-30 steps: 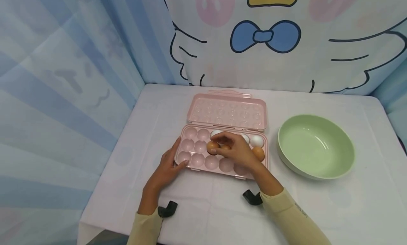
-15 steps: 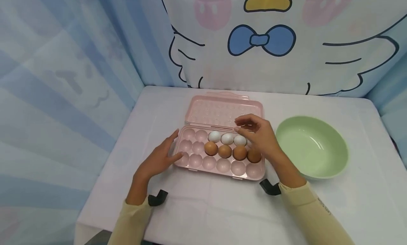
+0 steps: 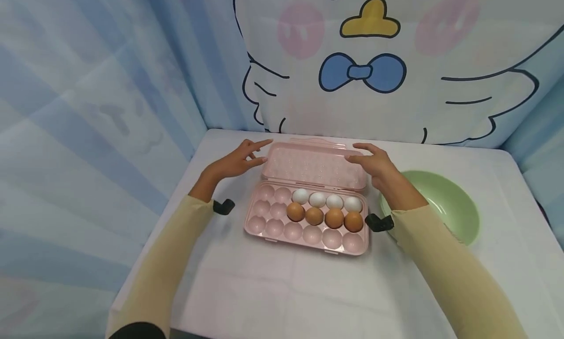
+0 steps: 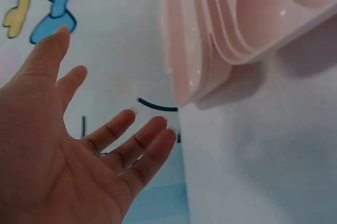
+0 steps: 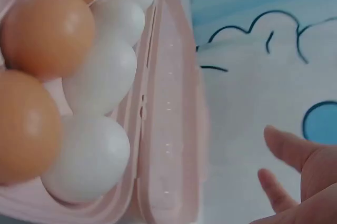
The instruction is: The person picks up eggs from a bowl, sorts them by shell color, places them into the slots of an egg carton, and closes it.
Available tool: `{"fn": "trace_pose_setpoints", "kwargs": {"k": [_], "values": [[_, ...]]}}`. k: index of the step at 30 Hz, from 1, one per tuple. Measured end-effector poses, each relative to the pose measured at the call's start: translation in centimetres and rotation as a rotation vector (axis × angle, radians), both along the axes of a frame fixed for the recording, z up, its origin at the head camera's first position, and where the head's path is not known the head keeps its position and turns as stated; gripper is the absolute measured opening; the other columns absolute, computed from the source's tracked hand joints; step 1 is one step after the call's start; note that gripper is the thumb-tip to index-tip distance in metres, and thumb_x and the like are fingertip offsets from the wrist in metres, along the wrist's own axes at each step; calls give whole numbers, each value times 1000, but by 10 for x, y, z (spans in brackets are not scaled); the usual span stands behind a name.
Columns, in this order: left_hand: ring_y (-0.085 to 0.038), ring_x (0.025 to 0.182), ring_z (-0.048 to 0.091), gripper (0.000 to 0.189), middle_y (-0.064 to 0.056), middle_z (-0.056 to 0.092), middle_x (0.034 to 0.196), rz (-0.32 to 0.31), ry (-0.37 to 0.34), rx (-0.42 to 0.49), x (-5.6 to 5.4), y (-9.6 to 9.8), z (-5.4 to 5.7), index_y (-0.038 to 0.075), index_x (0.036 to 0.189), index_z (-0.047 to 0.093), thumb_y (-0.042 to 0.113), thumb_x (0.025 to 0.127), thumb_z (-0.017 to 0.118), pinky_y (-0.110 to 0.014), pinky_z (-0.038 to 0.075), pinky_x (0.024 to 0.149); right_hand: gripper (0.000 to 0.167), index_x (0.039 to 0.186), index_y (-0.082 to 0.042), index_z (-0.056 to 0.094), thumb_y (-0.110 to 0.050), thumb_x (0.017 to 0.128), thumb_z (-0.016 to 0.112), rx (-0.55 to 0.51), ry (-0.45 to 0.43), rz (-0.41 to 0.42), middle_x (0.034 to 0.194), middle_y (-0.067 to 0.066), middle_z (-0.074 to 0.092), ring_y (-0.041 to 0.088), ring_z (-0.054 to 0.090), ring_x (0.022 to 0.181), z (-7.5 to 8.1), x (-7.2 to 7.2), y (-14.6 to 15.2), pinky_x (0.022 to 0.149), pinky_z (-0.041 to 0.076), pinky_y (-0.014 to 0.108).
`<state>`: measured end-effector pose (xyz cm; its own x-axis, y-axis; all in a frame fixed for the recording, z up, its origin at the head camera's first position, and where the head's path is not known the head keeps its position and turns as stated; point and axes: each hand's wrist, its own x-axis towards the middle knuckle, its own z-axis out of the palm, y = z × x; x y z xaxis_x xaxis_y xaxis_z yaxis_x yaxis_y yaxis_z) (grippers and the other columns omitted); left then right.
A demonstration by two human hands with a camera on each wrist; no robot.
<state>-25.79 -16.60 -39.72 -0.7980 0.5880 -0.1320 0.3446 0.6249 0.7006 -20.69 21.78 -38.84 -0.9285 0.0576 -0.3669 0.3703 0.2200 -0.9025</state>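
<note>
A pink egg box (image 3: 273,227) lies on the table with its lid (image 3: 315,165) folded back toward the wall. White eggs (image 3: 317,199) fill the right part of its back row, and brown eggs (image 3: 334,218) sit in front of them in the middle row. The left cups and the whole front row hold nothing. My left hand (image 3: 235,160) is at the lid's left side, fingers spread and holding nothing; the left wrist view shows its palm (image 4: 63,166) apart from the box. My right hand (image 3: 374,164) hovers at the lid's right edge, fingers extended, nothing in it.
A green bowl (image 3: 454,197) stands right of the egg box, partly hidden by my right forearm. A white cloth (image 3: 282,290) covers the table. Behind it hangs a curtain (image 3: 299,104) with a cartoon print; another curtain is on the left.
My right hand has left the eggs and moved back to the lid's right edge, uncovering a fourth white egg. My left hand has let go of the box's left end and moved up beside the lid.
</note>
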Motion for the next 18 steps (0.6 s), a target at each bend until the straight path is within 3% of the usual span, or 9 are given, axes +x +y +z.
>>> {"fn": "trace_pose_setpoints", "kwargs": {"k": [2, 5, 9, 12, 18], "values": [[-34, 125, 44, 63, -25, 33, 143, 26, -75, 11, -17, 1, -10, 24, 167, 23, 32, 111, 51, -53, 46, 102, 67, 162, -13, 35, -16, 102, 65, -32, -65, -40, 170, 19, 14, 41, 14, 153, -4, -7, -2, 121, 17, 58], [-36, 123, 51, 65, -26, 34, 148, 81, -201, 33, -34, 2, -27, 27, 168, 19, 35, 111, 50, -52, 48, 102, 63, 161, -9, 37, -10, 103, 62, -120, -142, -143, 169, 16, 21, 35, 19, 154, -17, -17, -3, 122, 21, 48], [-37, 122, 60, 66, -22, 41, 152, 153, -309, 78, -41, 4, -45, 29, 167, 22, 30, 110, 55, -52, 45, 108, 54, 157, -9, 46, -6, 105, 58, -180, -196, -291, 166, 12, 31, 28, 29, 151, -36, -25, -5, 120, 28, 38], [-36, 130, 56, 65, -18, 40, 157, 154, -332, 122, -41, 5, -54, 29, 166, 29, 24, 108, 58, -52, 42, 111, 51, 156, -13, 49, -2, 106, 49, -146, -209, -341, 164, 11, 34, 26, 32, 149, -48, -27, -4, 119, 30, 37], [-32, 135, 50, 59, -16, 41, 157, 156, -275, 124, -40, 5, -59, 23, 161, 40, 16, 106, 59, -50, 41, 112, 62, 156, -12, 49, 10, 100, 33, -86, -184, -329, 165, 12, 32, 28, 32, 149, -57, -29, -3, 119, 31, 38]]}}
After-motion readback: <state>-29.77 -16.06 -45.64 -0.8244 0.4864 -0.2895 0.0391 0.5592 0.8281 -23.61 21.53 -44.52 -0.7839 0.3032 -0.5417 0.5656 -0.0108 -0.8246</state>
